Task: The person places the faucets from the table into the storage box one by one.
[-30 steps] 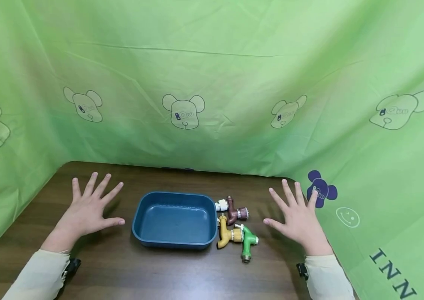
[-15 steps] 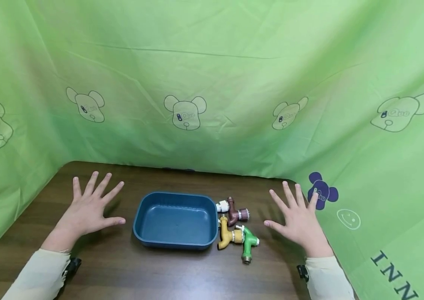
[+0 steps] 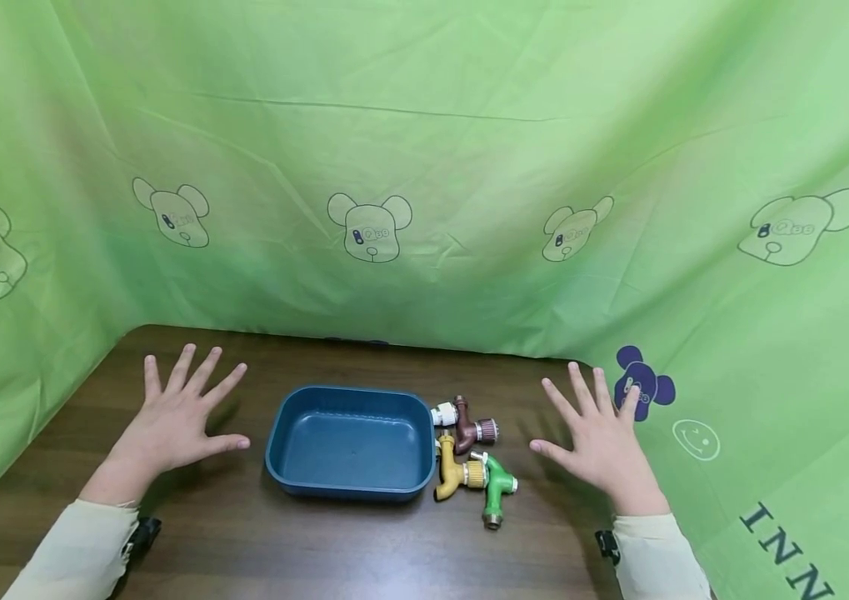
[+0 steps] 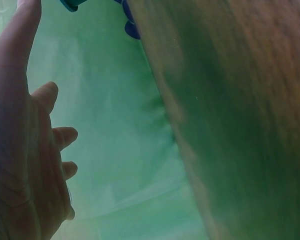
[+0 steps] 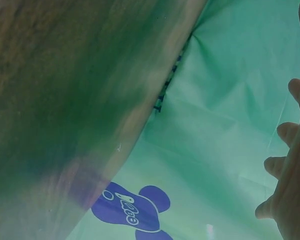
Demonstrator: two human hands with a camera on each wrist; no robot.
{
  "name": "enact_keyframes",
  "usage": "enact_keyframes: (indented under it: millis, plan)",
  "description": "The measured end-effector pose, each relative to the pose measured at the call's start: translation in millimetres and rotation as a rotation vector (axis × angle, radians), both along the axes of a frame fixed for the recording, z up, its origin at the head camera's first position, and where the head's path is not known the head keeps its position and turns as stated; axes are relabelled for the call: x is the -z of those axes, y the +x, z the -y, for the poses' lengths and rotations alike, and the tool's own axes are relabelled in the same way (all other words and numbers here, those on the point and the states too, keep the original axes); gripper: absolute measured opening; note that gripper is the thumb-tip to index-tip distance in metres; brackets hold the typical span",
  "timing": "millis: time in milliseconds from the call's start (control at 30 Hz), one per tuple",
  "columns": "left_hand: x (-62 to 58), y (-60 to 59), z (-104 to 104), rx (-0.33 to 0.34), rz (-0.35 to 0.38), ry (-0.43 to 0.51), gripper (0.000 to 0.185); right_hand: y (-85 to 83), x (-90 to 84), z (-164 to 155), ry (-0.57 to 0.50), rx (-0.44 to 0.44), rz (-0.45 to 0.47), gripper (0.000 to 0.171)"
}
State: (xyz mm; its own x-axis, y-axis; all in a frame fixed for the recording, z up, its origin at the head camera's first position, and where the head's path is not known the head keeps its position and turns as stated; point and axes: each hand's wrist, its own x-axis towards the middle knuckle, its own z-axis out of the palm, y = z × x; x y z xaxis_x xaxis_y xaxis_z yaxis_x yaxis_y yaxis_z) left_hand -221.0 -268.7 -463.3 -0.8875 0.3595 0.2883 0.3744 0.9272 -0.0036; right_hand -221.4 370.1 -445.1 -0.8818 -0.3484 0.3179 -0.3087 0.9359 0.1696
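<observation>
Your three plastic taps lie flat, clustered just right of the blue tray: brown tap rearmost, yellow tap beside tray, green tap nearest you.

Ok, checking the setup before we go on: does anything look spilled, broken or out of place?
Nothing stands out. The blue tray sits flat on the wooden table, nothing in it. The brown faucet, yellow faucet and green faucet lie clustered beside its right edge. Left hand and right hand are spread, holding nothing.
</observation>
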Motion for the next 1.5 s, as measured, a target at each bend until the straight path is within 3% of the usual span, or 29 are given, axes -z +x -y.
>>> enact_keyframes:
  millis: [1067, 1500]
  plan:
    - [-4.0, 1.2, 0, 0.02, 0.018, 0.05, 0.107, 2.0, -4.0, -3, -0.083, -0.003, -0.005, 0.102]
    - [-10.4, 4.1, -5, -0.003, 0.103, 0.1, 0.105, 1.9, -6.0, -5, -0.109, -0.022, -0.014, 0.103]
